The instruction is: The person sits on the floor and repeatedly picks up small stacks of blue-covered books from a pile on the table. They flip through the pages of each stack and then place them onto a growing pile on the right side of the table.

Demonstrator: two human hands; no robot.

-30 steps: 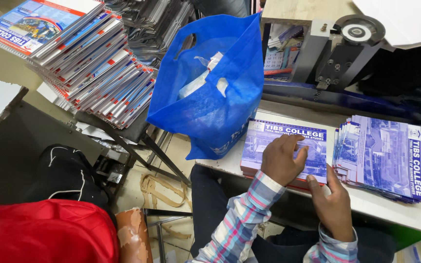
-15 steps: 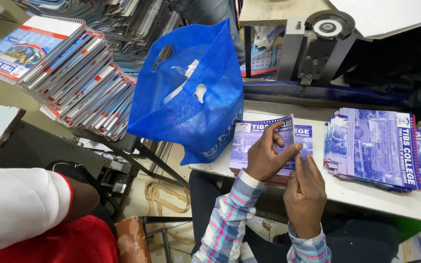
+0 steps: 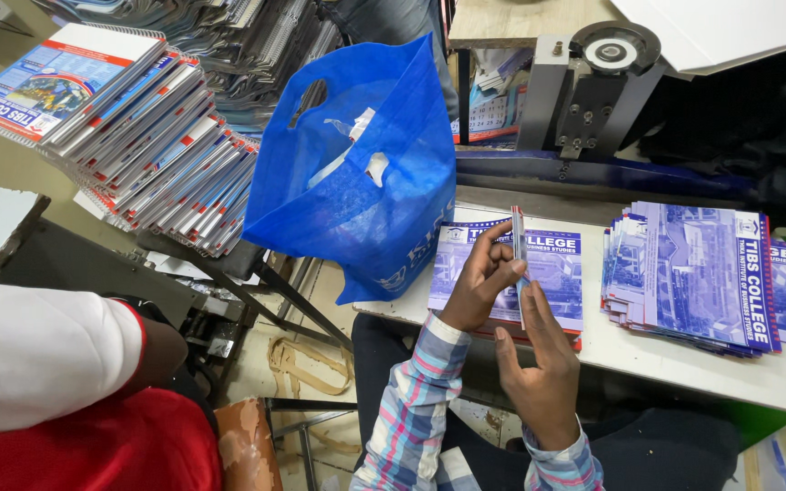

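White table [image 3: 684,359] carried two purple piles; since a second ago, left hand [image 3: 479,286] and right hand [image 3: 543,359] had raised one booklet [image 3: 518,245] edge-up, fingers pinching it.

A thin purple-and-white booklet [image 3: 518,259] stands on edge, almost upright, so only its narrow side shows. The left hand [image 3: 479,289] pinches it from one side and the right hand [image 3: 539,364] steadies it from below. It rises just above a flat stack of matching purple covers [image 3: 552,273] lying on the white desk [image 3: 684,359], near its front edge.
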